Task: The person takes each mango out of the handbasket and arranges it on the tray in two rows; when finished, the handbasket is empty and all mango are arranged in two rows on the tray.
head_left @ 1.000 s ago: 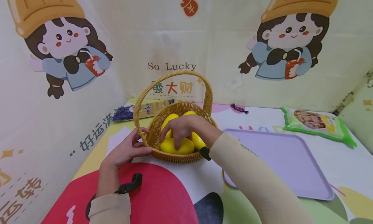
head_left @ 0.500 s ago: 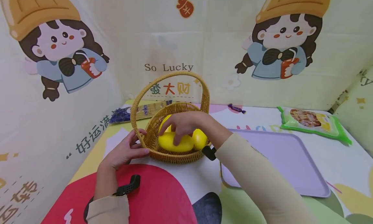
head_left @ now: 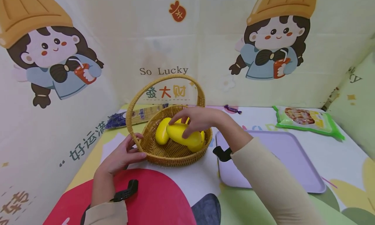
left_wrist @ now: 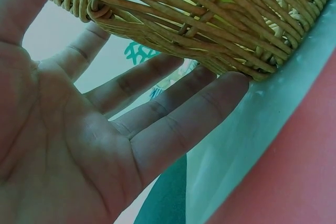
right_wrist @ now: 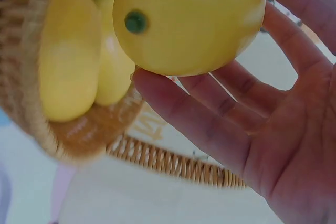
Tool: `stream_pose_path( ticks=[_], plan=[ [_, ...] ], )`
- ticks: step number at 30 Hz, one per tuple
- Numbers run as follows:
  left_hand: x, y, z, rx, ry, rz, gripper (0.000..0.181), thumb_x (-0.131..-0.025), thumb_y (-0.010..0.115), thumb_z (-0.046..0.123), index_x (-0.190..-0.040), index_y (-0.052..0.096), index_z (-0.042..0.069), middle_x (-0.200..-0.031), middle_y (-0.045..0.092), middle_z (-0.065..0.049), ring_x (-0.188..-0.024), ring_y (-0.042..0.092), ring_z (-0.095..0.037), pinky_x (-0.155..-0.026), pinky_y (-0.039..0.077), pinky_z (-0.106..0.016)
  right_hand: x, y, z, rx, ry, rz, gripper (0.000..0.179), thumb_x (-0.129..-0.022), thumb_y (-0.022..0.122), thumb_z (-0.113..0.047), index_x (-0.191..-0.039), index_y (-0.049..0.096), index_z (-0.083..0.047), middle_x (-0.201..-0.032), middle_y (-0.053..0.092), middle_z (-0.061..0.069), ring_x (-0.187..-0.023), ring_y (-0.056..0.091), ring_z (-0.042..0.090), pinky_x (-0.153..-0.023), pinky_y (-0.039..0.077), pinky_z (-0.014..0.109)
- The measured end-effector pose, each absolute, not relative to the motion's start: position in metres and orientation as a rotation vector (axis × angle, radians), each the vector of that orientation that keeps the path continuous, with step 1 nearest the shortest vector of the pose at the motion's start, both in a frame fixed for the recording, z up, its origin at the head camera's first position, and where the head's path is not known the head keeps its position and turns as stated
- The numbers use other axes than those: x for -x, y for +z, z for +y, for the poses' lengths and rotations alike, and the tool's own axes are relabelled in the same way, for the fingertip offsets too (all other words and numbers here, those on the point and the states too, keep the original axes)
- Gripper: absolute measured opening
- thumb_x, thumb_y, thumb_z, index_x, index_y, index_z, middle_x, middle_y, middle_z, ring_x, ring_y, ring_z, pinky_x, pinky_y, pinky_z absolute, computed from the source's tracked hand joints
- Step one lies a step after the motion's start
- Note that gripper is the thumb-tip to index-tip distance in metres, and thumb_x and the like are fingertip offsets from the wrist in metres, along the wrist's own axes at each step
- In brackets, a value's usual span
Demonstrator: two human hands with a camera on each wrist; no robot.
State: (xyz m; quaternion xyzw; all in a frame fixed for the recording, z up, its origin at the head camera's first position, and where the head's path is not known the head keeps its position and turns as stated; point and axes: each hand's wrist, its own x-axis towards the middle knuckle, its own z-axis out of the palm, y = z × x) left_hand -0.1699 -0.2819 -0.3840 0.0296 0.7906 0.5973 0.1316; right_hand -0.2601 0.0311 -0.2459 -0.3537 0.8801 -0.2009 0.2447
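My right hand (head_left: 203,117) grips a yellow mango (head_left: 185,136) between thumb and fingers, tilted over the inside of a wicker basket (head_left: 175,161). In the right wrist view the held mango (right_wrist: 191,22) shows a green stem spot. Another mango (head_left: 161,132) lies at the left inside the basket; more yellow shows behind and below the held one, partly hidden by it and the hand. My left hand (head_left: 117,156) holds the basket's left side by the handle base, thumb at the front rim. In the left wrist view its long fingertips (left_wrist: 233,85) reach the woven wall from below.
A lilac tray (head_left: 293,153) stands right of the basket, under my right forearm. Behind lie a noodle packet (head_left: 140,116), a purple-wrapped candy (head_left: 232,109) and a green-edged food bag (head_left: 307,120). A printed cloth wall (head_left: 211,55) closes the back.
The right hand has closed on the front mango and lifted it, swinging it rightward off the basket floor, whose weave now shows. The left hand keeps its hold on the basket.
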Motion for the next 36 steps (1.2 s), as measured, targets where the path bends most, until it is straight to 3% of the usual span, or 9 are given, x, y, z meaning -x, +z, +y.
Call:
stream_pose_path(
  ticks=[6, 13, 18, 24, 36],
  plan=[
    [0.17, -0.385, -0.282, -0.094, 1.757, 2.276, 0.073, -0.091, 0.079, 0.02, -0.145, 0.031, 0.013, -0.155, 0.043, -0.023, -0.136, 0.057, -0.037, -0.098, 0.057, -0.033, 0.263, -0.245, 0.06, 0.895, -0.615, 2.446, 0.057, -0.091, 0.076, -0.021, -0.142, 0.06, -0.039, -0.145, 0.055, 0.005, -0.129, 0.054, 0.028, -0.099, 0.054, 0.044],
    [0.17, -0.385, -0.285, -0.101, 1.769, 2.261, 0.072, -0.092, 0.078, 0.019, -0.145, 0.03, 0.013, -0.155, 0.043, -0.024, -0.134, 0.058, -0.035, -0.097, 0.057, -0.032, 0.268, -0.247, 0.095, 0.843, -0.725, 2.437, 0.057, -0.092, 0.075, -0.019, -0.146, 0.058, -0.031, -0.14, 0.057, 0.01, -0.125, 0.058, 0.033, -0.088, 0.06, 0.038],
    [0.17, -0.385, -0.284, -0.102, 1.779, 2.255, 0.072, -0.091, 0.078, 0.018, -0.144, 0.03, 0.013, -0.154, 0.043, -0.024, -0.134, 0.058, -0.035, -0.097, 0.057, -0.031, 0.268, -0.247, 0.12, 0.836, -0.747, 2.457, 0.057, -0.093, 0.073, -0.019, -0.147, 0.057, -0.029, -0.142, 0.057, 0.011, -0.129, 0.057, 0.037, -0.089, 0.06, 0.041],
    [0.17, -0.383, -0.283, -0.108, 1.764, 2.275, 0.071, -0.091, 0.079, 0.019, -0.143, 0.031, 0.014, -0.156, 0.041, -0.023, -0.135, 0.057, -0.036, -0.096, 0.057, -0.031, 0.268, -0.246, 0.144, 0.78, -0.753, 2.455, 0.057, -0.094, 0.073, -0.021, -0.147, 0.056, -0.029, -0.141, 0.057, 0.013, -0.128, 0.057, 0.037, -0.08, 0.06, 0.039],
    [0.171, -0.383, -0.283, -0.091, 1.774, 2.263, 0.074, -0.09, 0.079, 0.019, -0.146, 0.03, 0.013, -0.16, 0.038, -0.021, -0.137, 0.055, -0.038, -0.098, 0.057, -0.031, 0.27, -0.262, 0.17, 0.618, -0.8, 2.44, 0.056, -0.094, 0.074, -0.022, -0.147, 0.056, -0.026, -0.141, 0.052, 0.019, -0.119, 0.061, 0.035, -0.084, 0.061, 0.039]
  ],
)
